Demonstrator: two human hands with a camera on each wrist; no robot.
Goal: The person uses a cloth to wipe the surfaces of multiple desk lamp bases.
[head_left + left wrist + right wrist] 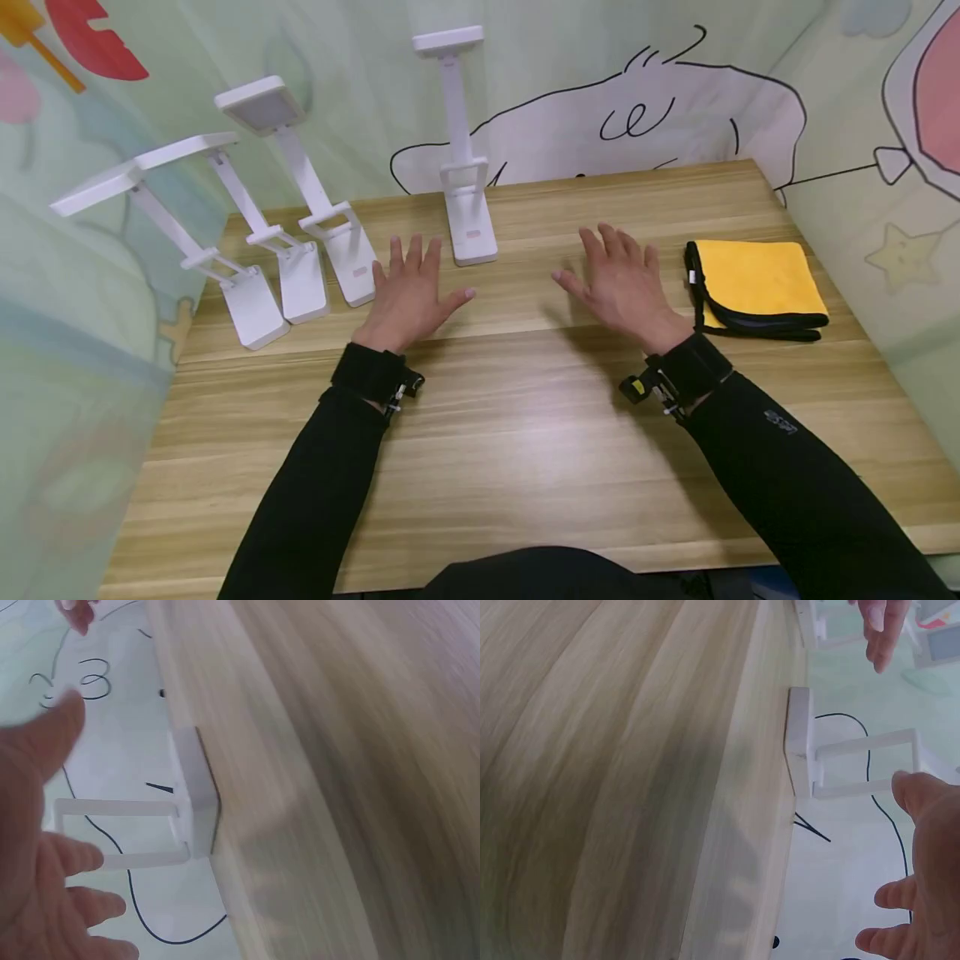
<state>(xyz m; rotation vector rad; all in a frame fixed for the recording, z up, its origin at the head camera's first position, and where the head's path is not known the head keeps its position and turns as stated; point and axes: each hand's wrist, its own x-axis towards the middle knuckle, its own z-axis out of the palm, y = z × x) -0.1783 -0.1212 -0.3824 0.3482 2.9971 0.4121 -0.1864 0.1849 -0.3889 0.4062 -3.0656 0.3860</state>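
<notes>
Both hands are held over a wooden table with fingers spread, and neither holds anything. My left hand [408,296] is between a row of white desk lamps and one lamp that stands apart. That single white desk lamp [472,225] is upright near the back edge; its base also shows in the left wrist view [195,795] and in the right wrist view [800,742]. Right of it, my right hand [618,279] hovers with its shadow beneath. Three more lamps stand at the left: an outer lamp [255,308], a middle lamp [303,283] and an inner lamp [351,262] nearest my left hand.
A folded yellow cloth [761,279] with black edging lies to the right of my right hand. The wooden table [510,467] reaches to a printed curtain [555,108] behind and at both sides.
</notes>
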